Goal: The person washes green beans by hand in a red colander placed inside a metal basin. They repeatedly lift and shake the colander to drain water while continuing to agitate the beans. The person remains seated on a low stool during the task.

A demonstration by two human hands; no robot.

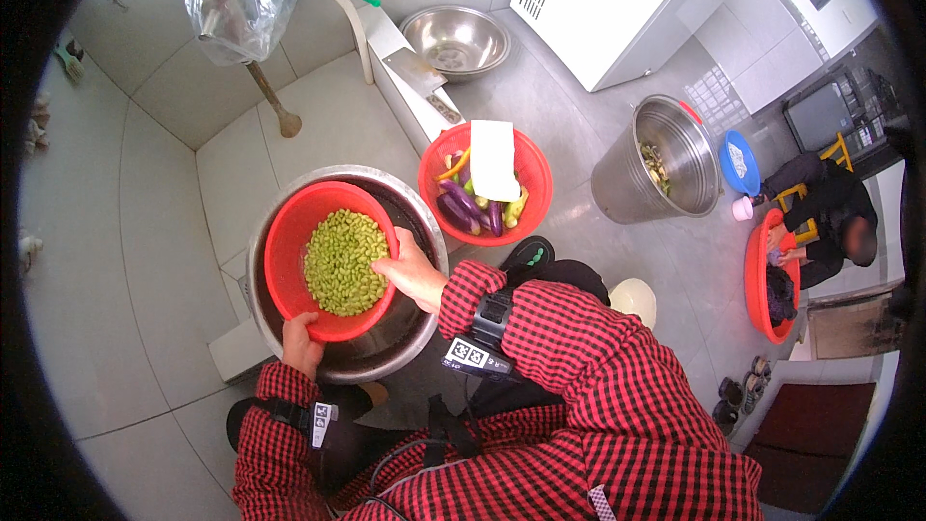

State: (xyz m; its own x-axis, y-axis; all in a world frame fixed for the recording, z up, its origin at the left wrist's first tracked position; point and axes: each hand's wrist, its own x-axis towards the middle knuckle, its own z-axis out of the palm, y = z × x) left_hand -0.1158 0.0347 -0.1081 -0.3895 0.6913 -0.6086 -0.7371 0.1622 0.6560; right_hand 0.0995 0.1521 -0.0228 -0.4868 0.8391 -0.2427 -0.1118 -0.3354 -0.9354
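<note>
two hands [415,273] pinch one red bowl [285,253] of green beans [344,262] by its rim over one steel basin [407,331].

The grey tiled floor [569,125] carries a red basket [538,166], a metal bucket [615,178], a steel bowl [482,41] and a blue basin [748,182].

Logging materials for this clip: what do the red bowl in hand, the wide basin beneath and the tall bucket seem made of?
Red bowl: probably plastic, smooth, evenly coloured with a soft sheen. Wide basin: likely stainless steel; its grey rim gleams. Tall bucket: apparently metal, with bright streaks of reflection on its grey inside.
</note>
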